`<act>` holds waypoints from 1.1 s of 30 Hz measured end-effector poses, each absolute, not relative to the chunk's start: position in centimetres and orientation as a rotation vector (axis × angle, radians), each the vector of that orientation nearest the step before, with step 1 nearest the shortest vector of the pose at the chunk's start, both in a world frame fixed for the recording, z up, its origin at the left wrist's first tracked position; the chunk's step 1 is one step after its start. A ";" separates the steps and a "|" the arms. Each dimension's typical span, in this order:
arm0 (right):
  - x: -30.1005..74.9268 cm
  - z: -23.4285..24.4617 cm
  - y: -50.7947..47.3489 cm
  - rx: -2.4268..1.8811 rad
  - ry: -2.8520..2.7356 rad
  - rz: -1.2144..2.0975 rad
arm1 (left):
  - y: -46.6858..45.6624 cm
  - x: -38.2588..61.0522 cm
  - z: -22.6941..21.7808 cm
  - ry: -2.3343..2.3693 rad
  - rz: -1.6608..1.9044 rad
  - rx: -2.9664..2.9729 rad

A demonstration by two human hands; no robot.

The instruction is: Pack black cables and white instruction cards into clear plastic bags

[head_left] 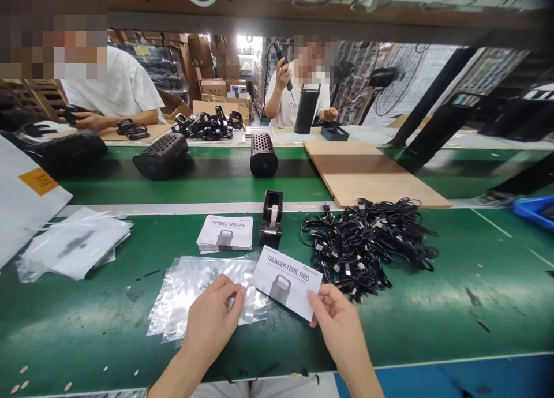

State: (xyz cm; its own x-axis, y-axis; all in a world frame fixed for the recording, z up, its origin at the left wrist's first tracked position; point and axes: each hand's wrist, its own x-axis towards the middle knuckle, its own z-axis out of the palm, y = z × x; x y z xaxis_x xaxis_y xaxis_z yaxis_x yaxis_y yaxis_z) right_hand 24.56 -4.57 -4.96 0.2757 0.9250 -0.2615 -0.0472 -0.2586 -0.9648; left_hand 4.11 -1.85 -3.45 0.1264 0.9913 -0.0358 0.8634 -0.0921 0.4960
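Note:
My right hand (335,314) pinches the lower right corner of a white printed booklet (277,277) marked THUNDERTRAIL PRO, which is tilted above the bench. Over a pile of clear plastic bags (186,288), my left hand (216,308) has thumb and forefinger pressed together on the top bag near its right side. Behind the bags lies a stack of matching booklets (227,231). A black tape dispenser (272,216) stands just right of that stack. Close to the right of the held booklet is a heap of black cables (363,248).
Across the green bench (454,300), black speakers (264,156) and a wooden board (372,170) sit farther back. More bagged sheets (78,242) lie left, and a blue bin (534,210) is at far right. Two people work opposite, one holding a power screwdriver (283,66).

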 end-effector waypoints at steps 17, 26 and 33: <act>23.8 -3.8 -5.4 -1.521 -0.829 1.156 | -2.4 4.2 -4.5 1.785 0.558 2.099; 24.6 -4.1 -7.3 -1.632 -0.874 1.286 | -2.7 3.7 -5.3 1.714 0.608 2.201; 25.0 -3.9 -7.0 -1.700 -0.900 1.412 | -2.8 3.5 -5.9 1.688 0.637 2.266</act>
